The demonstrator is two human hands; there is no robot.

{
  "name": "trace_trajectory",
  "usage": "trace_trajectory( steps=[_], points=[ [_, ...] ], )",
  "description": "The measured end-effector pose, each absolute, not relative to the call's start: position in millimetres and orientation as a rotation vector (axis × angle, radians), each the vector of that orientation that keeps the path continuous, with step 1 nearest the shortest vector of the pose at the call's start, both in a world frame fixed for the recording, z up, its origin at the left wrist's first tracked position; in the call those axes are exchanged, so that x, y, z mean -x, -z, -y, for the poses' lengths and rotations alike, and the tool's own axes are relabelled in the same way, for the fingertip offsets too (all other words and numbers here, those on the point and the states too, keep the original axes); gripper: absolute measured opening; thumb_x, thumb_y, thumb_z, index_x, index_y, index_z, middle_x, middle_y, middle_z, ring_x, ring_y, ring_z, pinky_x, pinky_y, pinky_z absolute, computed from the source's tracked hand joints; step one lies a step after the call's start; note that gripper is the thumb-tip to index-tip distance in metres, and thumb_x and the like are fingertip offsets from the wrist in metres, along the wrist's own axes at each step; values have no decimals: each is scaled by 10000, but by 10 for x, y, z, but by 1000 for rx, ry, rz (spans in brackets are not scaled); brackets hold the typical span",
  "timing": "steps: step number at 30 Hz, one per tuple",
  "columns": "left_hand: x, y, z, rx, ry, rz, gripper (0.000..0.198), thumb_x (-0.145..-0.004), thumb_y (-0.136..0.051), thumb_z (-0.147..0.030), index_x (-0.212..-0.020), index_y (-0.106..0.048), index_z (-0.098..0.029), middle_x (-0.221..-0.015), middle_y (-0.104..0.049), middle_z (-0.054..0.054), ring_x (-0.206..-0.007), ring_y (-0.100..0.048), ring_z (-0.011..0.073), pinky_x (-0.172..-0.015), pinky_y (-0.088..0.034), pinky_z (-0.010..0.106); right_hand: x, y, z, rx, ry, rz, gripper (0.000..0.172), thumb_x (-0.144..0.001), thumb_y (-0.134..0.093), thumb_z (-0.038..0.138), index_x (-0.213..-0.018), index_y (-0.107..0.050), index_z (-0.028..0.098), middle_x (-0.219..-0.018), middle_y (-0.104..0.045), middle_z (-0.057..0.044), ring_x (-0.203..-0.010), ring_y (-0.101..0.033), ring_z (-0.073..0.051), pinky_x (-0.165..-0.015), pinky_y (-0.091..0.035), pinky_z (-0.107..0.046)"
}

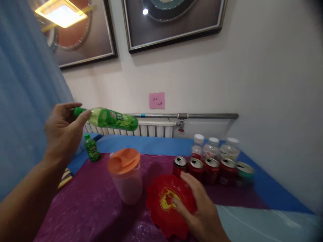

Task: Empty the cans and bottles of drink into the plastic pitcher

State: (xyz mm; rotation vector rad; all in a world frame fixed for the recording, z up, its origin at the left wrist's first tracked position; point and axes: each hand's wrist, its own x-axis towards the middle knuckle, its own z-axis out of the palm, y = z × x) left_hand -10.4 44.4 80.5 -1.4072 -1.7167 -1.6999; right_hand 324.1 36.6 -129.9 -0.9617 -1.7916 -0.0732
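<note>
My left hand (67, 126) is closed round the neck of a green plastic drink bottle (114, 119), which lies almost level in the air with its green cap toward my palm. Below that bottle stands a clear pitcher (129, 188) with an orange lid. A red scalloped plate (164, 183) with a yellow print rests to the pitcher's right. Over the plate's right side is my right hand (199, 208), its fingers apart and nothing held in them; whether it touches the plate I cannot tell. Close beyond its fingertips is a red drink can (180, 165).
Several more cans (212, 168) line up to the right, with clear white-capped bottles (212, 148) behind them. A smaller green bottle (92, 148) stands at the left. Purple sheeting (83, 198) covers part of the blue table (151, 144). Behind runs a radiator pipe (209, 116); a blue curtain (22, 84) hangs left.
</note>
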Motion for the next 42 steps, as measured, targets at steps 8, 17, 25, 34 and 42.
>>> trace_trajectory(
  steps=[8,17,25,34,42],
  points=[
    [-1265,-344,232,1939,1952,1574,299,-752,-799,-401,-1037,-708,-385,-1005,-727,-48,-880,-700,173,-777,-609,308,-3086,471,-234,967,305,1870,787,-862,-681,268,-1546,-300,183,-1475,-524,-187,-1363,-489,-380,-1109,-375,-590],
    [-955,-49,383,2219,1232,1873,410,-753,-627,-662,-1093,-723,-454,-1135,-762,-84,-987,-733,256,-786,-616,363,-3167,900,-556,929,96,2033,540,-789,-635,178,-1322,-554,137,-1282,-647,-154,-1229,-564,-318,-1056,-374,-469],
    [-760,796,534,2231,1231,2281,347,-741,-673,-598,-964,-750,-343,-947,-782,29,-809,-735,250,-728,-611,349,-3338,1125,-636,972,167,2022,544,-764,-624,122,-1303,-556,131,-1268,-651,-170,-1210,-580,-327,-1028,-396,-475],
    [-733,1807,598,2741,680,2375,435,-756,-616,-214,-1173,-739,-229,-1211,-710,141,-1110,-672,301,-981,-556,436,-3346,1160,-674,965,74,1909,640,-756,-699,190,-1362,-494,195,-1296,-660,-159,-1205,-621,-331,-1018,-453,-496],
    [13,1457,158,1244,2051,2865,435,-633,-731,-577,-858,-729,-205,-976,-748,101,-971,-655,295,-881,-540,378,-3288,1115,-629,1043,-32,1850,609,-766,-717,216,-1340,-517,234,-1294,-672,-117,-1196,-633,-321,-1010,-485,-489]
  ],
)
